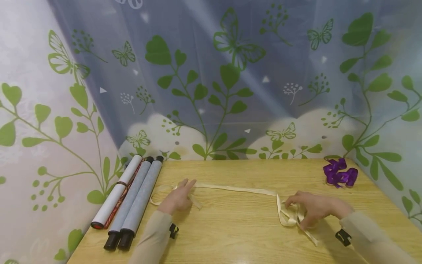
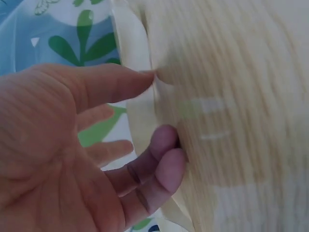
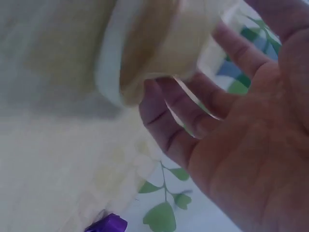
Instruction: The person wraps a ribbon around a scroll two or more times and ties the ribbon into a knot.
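A long cream ribbon (image 1: 237, 189) stretches across the wooden table between the two hands. My left hand (image 1: 178, 198) rests over its left end, where a loop and a short tail show beside the fingers. In the left wrist view the thumb and fingers (image 2: 169, 169) are apart. My right hand (image 1: 314, 209) curves its fingers and thumb around loose loops at the ribbon's right end, and a tail lies below on the table. In the right wrist view a broad ribbon loop (image 3: 110, 63) hangs at the fingertips, partly blurred; most of the thumb is out of frame.
Left on the table (image 1: 230, 234) lie two grey rolls (image 1: 145, 194) with black ends and a white roll (image 1: 115, 194) with a dark band, with a reddish strip between them. A crumpled purple ribbon (image 1: 339, 174) lies at the back right. Behind hangs a leaf-and-butterfly curtain (image 1: 211, 91).
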Tool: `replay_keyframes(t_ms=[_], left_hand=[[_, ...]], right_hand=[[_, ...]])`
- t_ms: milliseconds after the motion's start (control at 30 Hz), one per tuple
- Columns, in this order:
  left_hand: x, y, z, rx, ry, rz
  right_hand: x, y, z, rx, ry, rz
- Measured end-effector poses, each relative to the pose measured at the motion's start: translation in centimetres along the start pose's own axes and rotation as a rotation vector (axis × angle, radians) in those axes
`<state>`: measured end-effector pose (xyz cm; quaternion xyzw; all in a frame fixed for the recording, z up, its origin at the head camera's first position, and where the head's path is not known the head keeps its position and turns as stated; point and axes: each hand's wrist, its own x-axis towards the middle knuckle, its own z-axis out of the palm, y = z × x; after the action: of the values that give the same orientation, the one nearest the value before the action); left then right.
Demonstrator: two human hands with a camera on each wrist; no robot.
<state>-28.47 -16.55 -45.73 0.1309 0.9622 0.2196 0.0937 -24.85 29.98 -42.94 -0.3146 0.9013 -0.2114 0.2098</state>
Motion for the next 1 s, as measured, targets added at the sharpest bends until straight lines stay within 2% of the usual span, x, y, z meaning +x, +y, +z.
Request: replay_keyframes(t_ms=[67,200,333,433,567,700,800,900,1000], left_hand=[[0.2,-0.2,-0.1,-0.002,-0.001,0.009],[0.4,-0.6,-0.2,0.041,0.043,0.031],[0.4,-1.3,-0.2,0.067,0.091,0.029],[0.0,-2.0,-0.2,0.069,0.128,0.017],[-0.6,-3.1,-0.4,0.096,0.211,0.019],[-1.0,-3.9,-0.6,0.089,0.251,-0.015],[-1.1,-4.2,-0.8,0.085,0.258,-0.055],[-1.2,-4.3,-1.0,0.095,0.268,-0.062],[-1.4,-4.4,-1.2,0.079,0.25,-0.074]], right_hand=[[-0.1,0.1,0.5,0.007,0.0,0.056],[-0.4,0.7,0.9,0.013,0.079,0.111],[-0.8,2.7,0.7,-0.009,0.18,0.073],[-1.6,4.8,0.3,-0.055,0.263,0.066],[-3.0,7.3,-0.6,-0.166,0.395,0.129],[-4.4,9.3,-1.8,-0.265,0.5,0.159],[-5.4,10.6,-2.4,-0.296,0.526,0.171],[-6.4,11.6,-2.7,-0.31,0.525,0.226],[-7.3,12.3,-2.7,-0.306,0.522,0.272]])
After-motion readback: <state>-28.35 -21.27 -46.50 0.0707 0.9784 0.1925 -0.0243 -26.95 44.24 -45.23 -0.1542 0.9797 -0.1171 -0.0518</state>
